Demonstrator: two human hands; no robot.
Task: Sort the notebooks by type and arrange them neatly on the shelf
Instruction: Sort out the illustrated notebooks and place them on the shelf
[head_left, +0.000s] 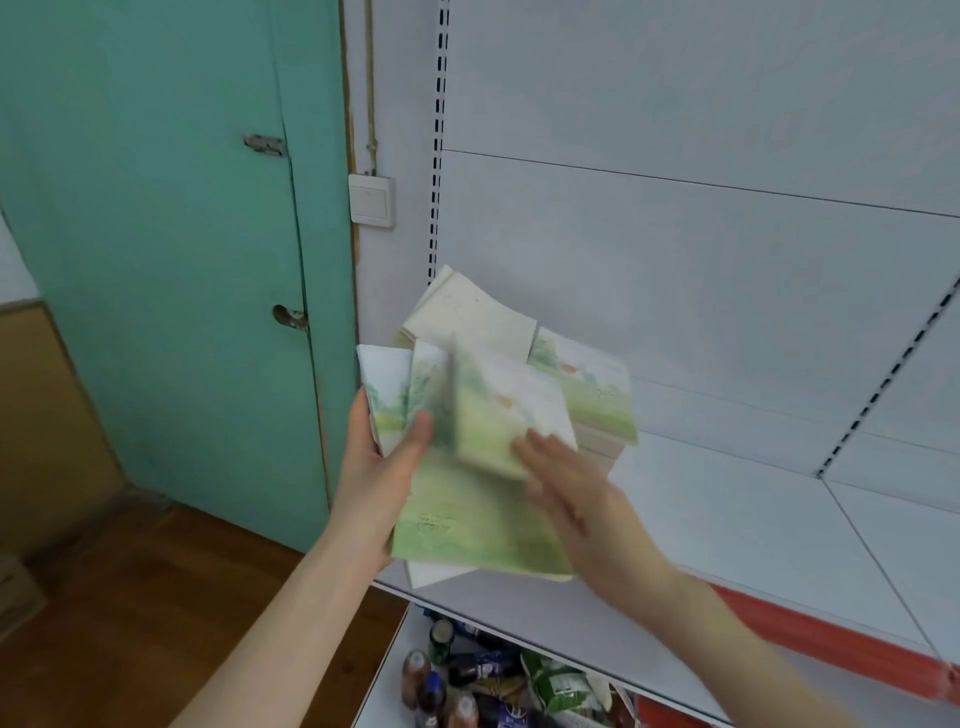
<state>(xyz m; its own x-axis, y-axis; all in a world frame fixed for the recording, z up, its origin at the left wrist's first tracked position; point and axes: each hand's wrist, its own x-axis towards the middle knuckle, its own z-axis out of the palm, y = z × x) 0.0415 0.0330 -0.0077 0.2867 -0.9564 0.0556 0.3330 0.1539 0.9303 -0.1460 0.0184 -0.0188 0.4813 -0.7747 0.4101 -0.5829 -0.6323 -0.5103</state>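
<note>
Holding a bunch of green notebooks (467, 519) by its left edge, the left hand (384, 467) has its thumb curled over the top cover. The right hand (587, 509) is blurry. Its fingers look straight and lie flat on a small green notebook (509, 410) on top of the bunch. Farther back, a pile of notebooks (587, 384) sits on the white shelf (753, 519), with a cream notebook (472, 312) at its far left. Bottles (441, 675) stand on the lower shelf, near. A green door (182, 260) is on the left.
</note>
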